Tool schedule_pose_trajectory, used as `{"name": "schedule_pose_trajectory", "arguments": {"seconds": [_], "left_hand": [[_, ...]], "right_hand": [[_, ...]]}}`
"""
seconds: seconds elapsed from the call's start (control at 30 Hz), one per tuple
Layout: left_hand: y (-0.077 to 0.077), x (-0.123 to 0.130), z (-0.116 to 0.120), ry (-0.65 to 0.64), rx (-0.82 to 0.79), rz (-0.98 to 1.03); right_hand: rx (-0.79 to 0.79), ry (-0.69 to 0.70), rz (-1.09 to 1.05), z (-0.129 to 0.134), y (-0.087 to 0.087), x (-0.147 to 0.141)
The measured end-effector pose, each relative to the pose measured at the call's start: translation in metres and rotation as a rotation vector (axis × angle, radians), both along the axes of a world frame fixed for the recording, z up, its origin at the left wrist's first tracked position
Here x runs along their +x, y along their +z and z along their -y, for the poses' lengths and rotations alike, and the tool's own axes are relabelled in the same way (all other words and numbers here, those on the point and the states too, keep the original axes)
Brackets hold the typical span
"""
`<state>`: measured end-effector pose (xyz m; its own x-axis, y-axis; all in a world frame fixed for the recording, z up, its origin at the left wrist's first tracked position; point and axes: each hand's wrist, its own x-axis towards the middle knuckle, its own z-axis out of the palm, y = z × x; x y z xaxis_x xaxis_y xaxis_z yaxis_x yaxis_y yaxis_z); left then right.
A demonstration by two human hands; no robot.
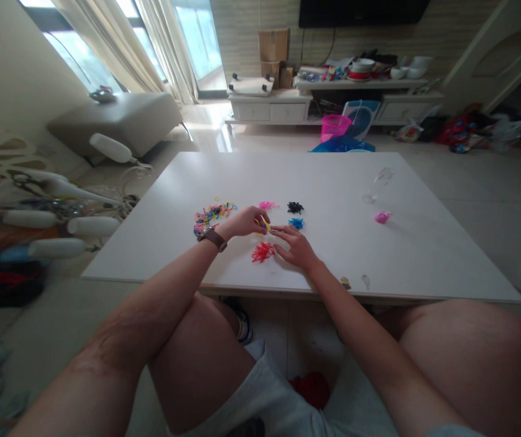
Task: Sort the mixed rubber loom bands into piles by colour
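Observation:
My left hand (245, 222), with a brown-strapped watch on its wrist, is closed in a pinch on small yellow rubber bands (267, 225), with a bit of blue among them. Just to the right, my right hand (297, 247) lies low over the table, fingers stretched out, their tips close to those bands. Around the hands are small heaps: red bands (263, 252) nearest me, pink bands (266, 205) behind, black bands (295, 207) and blue bands (296, 223) to the right. A larger mixed-colour pile (212, 215) spreads left of my left hand.
On the white table (333, 182), a clear plastic container (383, 176) and a pink item (382, 217) are at the right. A small yellow figure (345, 283) and a clear piece (365, 281) lie by the front edge. A pink basket (334, 126) stands beyond.

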<state>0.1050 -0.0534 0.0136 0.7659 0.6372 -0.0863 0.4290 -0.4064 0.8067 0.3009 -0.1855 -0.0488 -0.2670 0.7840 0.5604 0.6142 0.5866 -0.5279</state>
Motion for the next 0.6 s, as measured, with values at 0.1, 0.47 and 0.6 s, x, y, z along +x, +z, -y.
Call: {"name": "schedule_pose_trajectory", "arguments": {"seconds": [0.1, 0.47, 0.6], "left_hand": [[0.0021, 0.0007, 0.0016, 0.001, -0.003, -0.001], [-0.0018, -0.0009, -0.0007, -0.007, -0.018, -0.01], [-0.0008, -0.0003, 0.0002, 0.0, -0.018, -0.008]], "right_hand": [[-0.004, -0.005, -0.001, -0.0001, 0.0, -0.0001], [0.007, 0.003, 0.002, -0.0008, -0.0025, 0.0005], [-0.003, 0.01, -0.001, -0.0012, -0.0025, 0.0003]]}}
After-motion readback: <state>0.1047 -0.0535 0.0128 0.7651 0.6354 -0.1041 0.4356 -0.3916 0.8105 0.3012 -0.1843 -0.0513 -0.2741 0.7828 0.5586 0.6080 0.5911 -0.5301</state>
